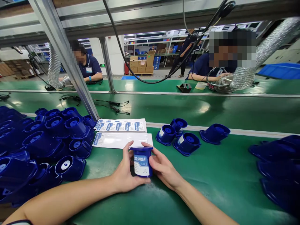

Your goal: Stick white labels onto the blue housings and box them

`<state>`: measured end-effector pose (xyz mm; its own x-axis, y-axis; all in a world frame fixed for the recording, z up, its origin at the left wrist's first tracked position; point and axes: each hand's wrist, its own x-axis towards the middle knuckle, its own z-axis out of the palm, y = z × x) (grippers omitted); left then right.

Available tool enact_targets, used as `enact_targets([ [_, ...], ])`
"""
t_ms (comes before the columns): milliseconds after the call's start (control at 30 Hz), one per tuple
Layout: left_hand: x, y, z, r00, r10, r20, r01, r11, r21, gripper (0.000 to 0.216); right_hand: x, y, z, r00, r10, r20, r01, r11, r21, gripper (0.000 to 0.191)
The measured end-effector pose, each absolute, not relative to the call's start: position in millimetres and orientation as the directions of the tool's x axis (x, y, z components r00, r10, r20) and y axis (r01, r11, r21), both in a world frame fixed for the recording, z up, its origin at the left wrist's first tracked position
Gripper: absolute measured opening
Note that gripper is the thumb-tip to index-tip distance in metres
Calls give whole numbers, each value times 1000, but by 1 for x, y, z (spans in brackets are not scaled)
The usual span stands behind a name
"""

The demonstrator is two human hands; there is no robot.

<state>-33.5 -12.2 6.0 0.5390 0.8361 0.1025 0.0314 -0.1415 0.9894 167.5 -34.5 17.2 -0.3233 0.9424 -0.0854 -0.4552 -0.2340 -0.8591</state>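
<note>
A dark blue plastic housing (142, 161) with a white label reading "5000L/H" stands upright on the green bench (211, 175) in front of me. My left hand (125, 175) wraps its left side with the thumb up at the rim. My right hand (162, 168) grips its right side, fingers curled over the top edge. Just behind it lie sheets of blue-and-white labels (122, 126) and a mostly peeled backing sheet (122, 139).
A heap of blue housings (42, 140) fills the left. Three labelled housings (178, 136) and a fourth (214, 132) lie beyond my right hand, more (278, 168) at the right edge. A slanted metal post (70, 67) rises at left. Two people work across the conveyor (187, 107).
</note>
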Motion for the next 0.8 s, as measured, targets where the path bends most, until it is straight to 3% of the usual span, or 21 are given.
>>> enact_targets([
  [100,-30,-10,3,473,866,160,10,-187,982,96,167,-35,18,-261,965,-22,-351,-117,-929,77],
  [200,-28,-10,4,472,857,207,46,-259,965,73,165,-34,19,-145,987,-67,-230,-99,-968,82],
  [367,-29,-14,7,471,863,180,10,-209,978,73,170,-32,21,-218,970,-105,-201,-150,-968,80],
  [533,-30,-12,12,451,892,38,-47,-18,999,81,177,-36,17,-328,942,-70,-109,-111,-988,75],
  [633,-31,-11,13,466,884,33,-62,-4,998,83,178,-40,18,-369,927,-75,-20,-89,-996,75],
  [700,-31,-12,13,475,877,64,-72,-33,997,85,180,-41,20,-383,920,-82,45,-70,-997,86],
  [800,-30,-16,13,436,894,101,-52,-87,995,88,184,-38,21,-424,900,-101,87,-71,-994,127],
])
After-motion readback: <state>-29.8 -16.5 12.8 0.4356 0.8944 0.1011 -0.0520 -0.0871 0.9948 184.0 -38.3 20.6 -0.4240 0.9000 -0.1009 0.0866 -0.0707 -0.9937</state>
